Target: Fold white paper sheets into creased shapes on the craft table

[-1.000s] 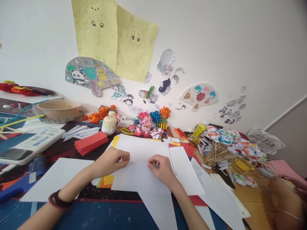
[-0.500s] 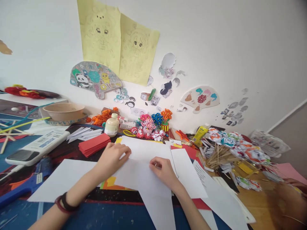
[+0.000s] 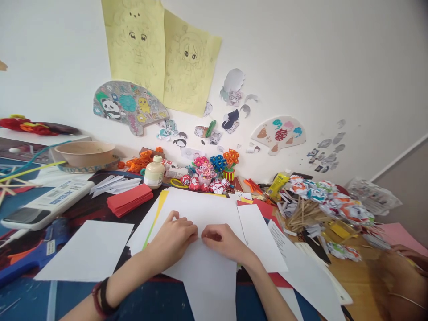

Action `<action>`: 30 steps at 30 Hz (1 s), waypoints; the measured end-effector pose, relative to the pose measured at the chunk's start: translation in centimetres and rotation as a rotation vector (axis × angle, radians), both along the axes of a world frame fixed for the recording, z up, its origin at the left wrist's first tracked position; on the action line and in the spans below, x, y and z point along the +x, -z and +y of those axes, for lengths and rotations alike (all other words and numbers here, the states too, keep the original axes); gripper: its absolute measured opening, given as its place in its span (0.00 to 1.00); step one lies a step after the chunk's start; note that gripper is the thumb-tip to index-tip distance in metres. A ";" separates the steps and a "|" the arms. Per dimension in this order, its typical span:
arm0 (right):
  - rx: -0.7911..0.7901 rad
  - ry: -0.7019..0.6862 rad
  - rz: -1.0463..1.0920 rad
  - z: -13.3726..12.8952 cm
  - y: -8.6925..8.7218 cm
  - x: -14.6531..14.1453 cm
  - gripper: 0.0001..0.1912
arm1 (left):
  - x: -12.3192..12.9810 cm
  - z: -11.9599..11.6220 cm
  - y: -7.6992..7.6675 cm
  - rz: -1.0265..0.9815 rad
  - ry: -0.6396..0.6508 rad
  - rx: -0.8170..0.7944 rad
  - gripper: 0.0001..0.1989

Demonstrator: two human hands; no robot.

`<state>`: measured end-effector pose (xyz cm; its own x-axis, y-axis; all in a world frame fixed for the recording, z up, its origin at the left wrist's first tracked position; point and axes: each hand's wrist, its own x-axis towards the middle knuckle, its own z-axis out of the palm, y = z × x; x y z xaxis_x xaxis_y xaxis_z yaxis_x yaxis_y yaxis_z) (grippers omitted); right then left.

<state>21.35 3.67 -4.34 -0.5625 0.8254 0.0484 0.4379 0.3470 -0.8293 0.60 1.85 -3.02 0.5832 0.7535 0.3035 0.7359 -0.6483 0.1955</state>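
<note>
A long white paper sheet (image 3: 210, 276) lies on a stack of white paper (image 3: 207, 205) and hangs past the stack's near edge. My left hand (image 3: 179, 236), with dark bands on its wrist, pinches the upper part of the sheet. Close beside it on the right, my right hand (image 3: 222, 240) has thumb and fingertips pressed together on the same sheet. Yellow and green paper shows at the stack's left edge. A separate white sheet (image 3: 90, 249) lies to the left of my left forearm.
Red paper slips (image 3: 129, 199), a glue bottle (image 3: 154, 173) and small flower crafts (image 3: 217, 167) stand behind. A blue glue gun (image 3: 33, 258) and white device (image 3: 48, 205) lie left. Wooden sticks (image 3: 302, 216) lie right, near another person's hand (image 3: 406, 267).
My left hand has moved right and down, close to my right hand, and now pinches the sheet. The view has shifted slightly.
</note>
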 end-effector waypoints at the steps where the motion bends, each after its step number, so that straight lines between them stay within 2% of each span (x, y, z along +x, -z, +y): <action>1: -0.003 -0.008 -0.005 0.0 -0.1 0.1 0.06 | 0.0 0.0 -0.1 -0.003 0.004 -0.001 0.13; 5: -0.011 -0.043 -0.007 0.2 -0.5 0.4 0.05 | -0.8 0.4 -0.6 -0.040 -0.014 -0.007 0.12; 9: -0.023 -0.041 0.023 0.6 -0.9 1.7 0.05 | -3.0 1.8 -0.9 -0.067 -0.081 0.000 0.12; 15: -0.085 0.087 0.120 2.0 -0.1 4.5 0.05 | -6.7 3.7 -1.1 -0.202 -0.256 -0.029 0.11; 20: -0.100 0.170 0.173 2.4 0.4 4.1 0.15 | -6.8 3.5 -1.6 -0.299 -0.280 -0.050 0.12; 22: -0.138 0.141 0.201 2.0 0.2 3.5 0.20 | -6.4 3.3 -1.7 -0.301 -0.280 -0.048 0.12; 26: -0.290 -0.004 0.284 1.0 -0.8 2.8 0.24 | -6.1 3.1 -1.6 -0.327 -0.296 -0.071 0.13; 30: -0.460 -0.129 0.354 0.4 -1.4 2.5 0.39 | -6.3 3.3 -1.4 -0.365 -0.341 -0.132 0.13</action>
